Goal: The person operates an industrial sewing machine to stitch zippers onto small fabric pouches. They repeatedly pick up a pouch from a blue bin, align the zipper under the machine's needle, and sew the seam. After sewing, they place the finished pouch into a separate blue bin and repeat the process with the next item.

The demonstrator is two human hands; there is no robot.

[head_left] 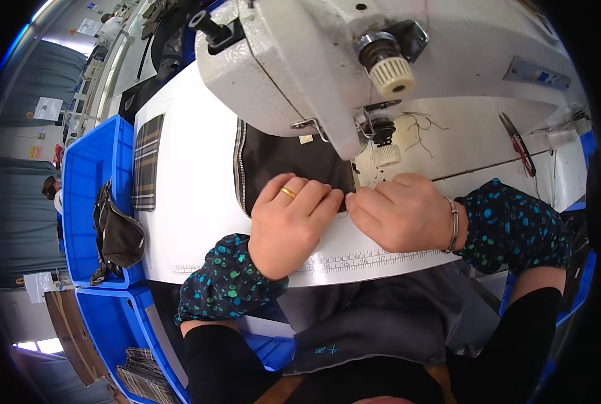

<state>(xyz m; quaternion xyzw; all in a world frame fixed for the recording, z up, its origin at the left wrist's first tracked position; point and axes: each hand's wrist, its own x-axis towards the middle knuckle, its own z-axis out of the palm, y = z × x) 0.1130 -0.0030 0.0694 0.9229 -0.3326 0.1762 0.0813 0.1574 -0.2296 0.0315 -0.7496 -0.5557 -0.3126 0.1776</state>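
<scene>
A dark brown fabric piece (280, 158) with a curved zipper along its left side lies under the head of a white sewing machine (280, 47). My left hand (293, 222) has curled fingers closed on the fabric's near edge. My right hand (398, 215), fingers bent, pinches the same piece at its near right corner, its fingertips very close to my left thumb. What lies between the fingertips is mostly hidden. A folded plaid piece (149, 161) rests on the white table (186, 242) to the left.
Scissors (519, 145) lie at the right near loose threads. A blue bin (88, 202) holding dark pieces (118, 236) stands at the table's left, with a lower bin (98, 323) holding plaid cloth. A printed ruler strip runs along the front edge. Another person (52, 192) is at far left.
</scene>
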